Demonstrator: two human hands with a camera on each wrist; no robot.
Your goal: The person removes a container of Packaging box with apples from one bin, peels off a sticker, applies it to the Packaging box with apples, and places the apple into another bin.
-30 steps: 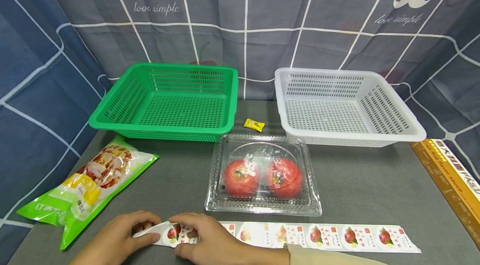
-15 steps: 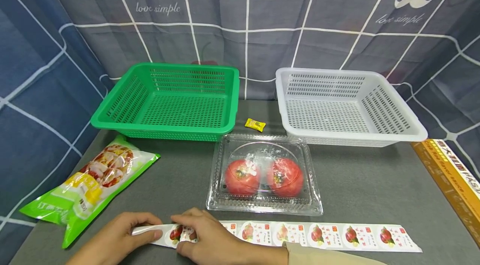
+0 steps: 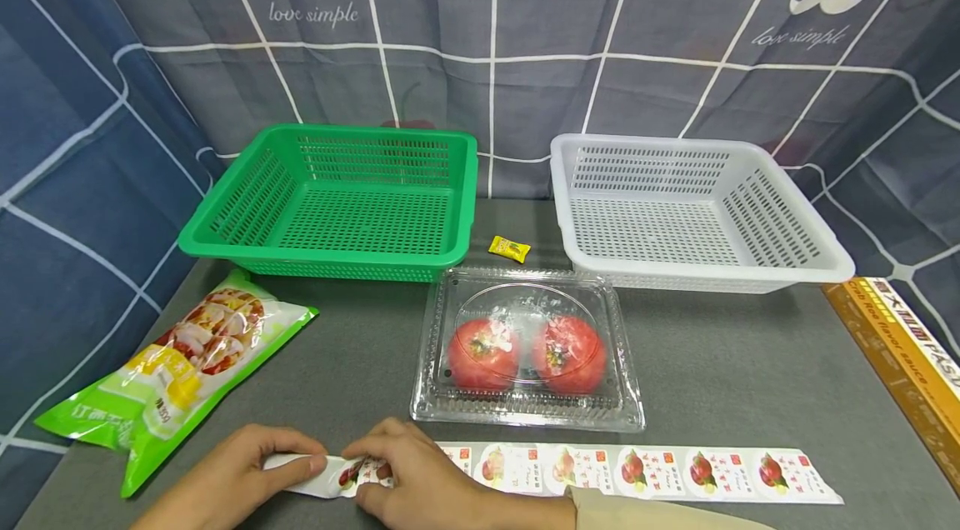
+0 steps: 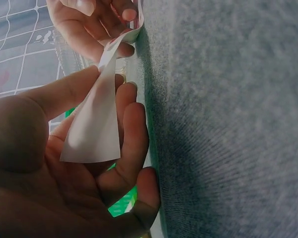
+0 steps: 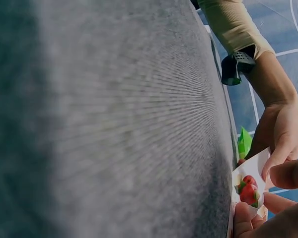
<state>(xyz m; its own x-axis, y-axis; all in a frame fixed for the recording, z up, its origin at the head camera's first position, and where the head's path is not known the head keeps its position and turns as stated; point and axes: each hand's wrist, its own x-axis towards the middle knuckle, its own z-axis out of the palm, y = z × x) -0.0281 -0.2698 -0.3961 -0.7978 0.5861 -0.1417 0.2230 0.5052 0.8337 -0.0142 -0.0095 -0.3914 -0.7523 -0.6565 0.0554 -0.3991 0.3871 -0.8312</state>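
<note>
Left grip [image 3: 243, 470] and right grip [image 3: 420, 476], curled close together, pinch the label strip [image 3: 592, 470].

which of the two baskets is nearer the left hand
The green basket, on the left. The left hand, holding one end of the label strip, is on that side; the white basket stands farther off, to the right.

A white strip of stickers [image 3: 592, 472] printed with red fruit and lettering stretches across the tabletop [image 3: 720, 380], its left end raised and bent, pinched by left hand [image 3: 243, 467] and right hand [image 3: 420, 472].
</note>
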